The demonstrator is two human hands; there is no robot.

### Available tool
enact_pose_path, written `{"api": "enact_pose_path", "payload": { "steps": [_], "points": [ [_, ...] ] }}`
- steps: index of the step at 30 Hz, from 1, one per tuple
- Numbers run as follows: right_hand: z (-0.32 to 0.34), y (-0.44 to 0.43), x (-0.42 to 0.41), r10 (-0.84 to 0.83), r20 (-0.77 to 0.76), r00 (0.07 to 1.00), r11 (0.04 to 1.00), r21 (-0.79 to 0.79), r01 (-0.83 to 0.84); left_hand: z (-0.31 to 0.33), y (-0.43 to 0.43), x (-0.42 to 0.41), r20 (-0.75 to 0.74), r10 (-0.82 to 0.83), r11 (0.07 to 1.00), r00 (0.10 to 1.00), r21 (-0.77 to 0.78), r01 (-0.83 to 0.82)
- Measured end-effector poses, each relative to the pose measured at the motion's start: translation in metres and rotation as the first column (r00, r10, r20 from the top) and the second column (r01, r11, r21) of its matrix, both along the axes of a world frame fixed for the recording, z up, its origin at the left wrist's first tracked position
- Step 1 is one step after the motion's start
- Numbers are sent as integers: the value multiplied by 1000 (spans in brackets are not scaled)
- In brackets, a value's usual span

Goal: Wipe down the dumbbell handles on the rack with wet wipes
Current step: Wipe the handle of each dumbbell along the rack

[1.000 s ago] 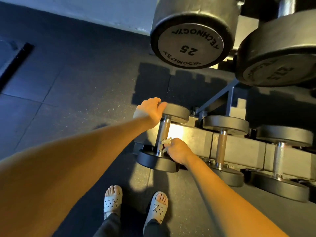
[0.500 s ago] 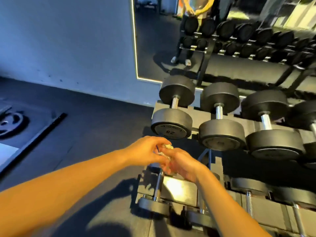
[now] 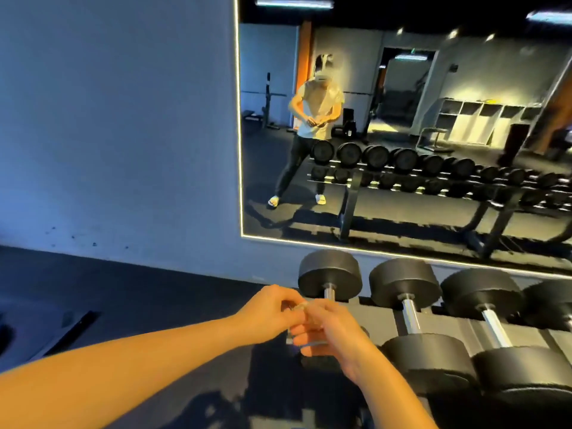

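Obs.: The left hand (image 3: 269, 311) and right hand (image 3: 329, 332) meet in front of the upper tier of the rack (image 3: 368, 318). The fingers of both are curled, pinching a wet wipe (image 3: 297, 306) between them. Only a pale, thin, crumpled edge of the wipe shows; the rest is hidden by the fingers. The wipe touches no dumbbell.

Key relation: the leftmost handle (image 3: 329, 294) lies just beyond the hands and slightly to their right. Its long axis runs away from the person toward the mirror (image 3: 402, 134). Only its far end shows, below the far head (image 3: 329, 274); the near head is hidden behind the right hand. The second handle (image 3: 411, 317) and third handle (image 3: 495, 328) lie parallel to it, further right. The right hand is nearer to all three.

Materials: the handles are bright metal cylinders, smooth and reflective. The heads are thick black drums with a matte, probably rubbery, surface. The rack tray is flat grey and slopes toward the person.

Judgement: the wipe is being readied or refolded. The next move calls for a short forward reach, with the wipe wrapped around the bar and stroked along its axis. The heavy heads should keep the dumbbell from rolling.
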State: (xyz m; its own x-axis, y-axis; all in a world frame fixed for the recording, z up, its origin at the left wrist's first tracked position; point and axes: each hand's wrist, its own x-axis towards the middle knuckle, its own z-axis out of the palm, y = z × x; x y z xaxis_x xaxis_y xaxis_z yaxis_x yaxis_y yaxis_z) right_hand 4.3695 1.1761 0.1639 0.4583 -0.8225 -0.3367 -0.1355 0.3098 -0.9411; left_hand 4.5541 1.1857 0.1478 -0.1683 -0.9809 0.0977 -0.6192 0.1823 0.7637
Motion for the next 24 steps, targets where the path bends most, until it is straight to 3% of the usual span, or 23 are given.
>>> {"api": "enact_pose_path", "payload": {
  "steps": [5,10,13,16,20,22,24],
  "points": [
    [0,-41,60,-175,-99,980,983,-71,168,13,-89,61,85,-285,957,955,84,279],
    [20,-59,88,-492,-20,870,870,21,492,33,-158,59,78,-462,884,883,112,453],
    [19,-61,90,-629,-111,769,777,-112,620,35,-177,47,76,-547,835,833,115,538],
    [5,-58,84,-771,-196,606,634,-321,704,31,-184,34,1,-624,772,782,153,616],
    [-2,-56,75,-869,-200,452,493,-410,767,19,-187,23,-117,-677,695,726,222,684],
    [-7,-63,71,-878,-241,412,478,-433,764,9,-197,21,-71,-693,688,717,230,688],
    [-15,-74,68,-867,-322,380,493,-452,743,1,-217,23,73,-694,716,717,181,675]
  ]
}}
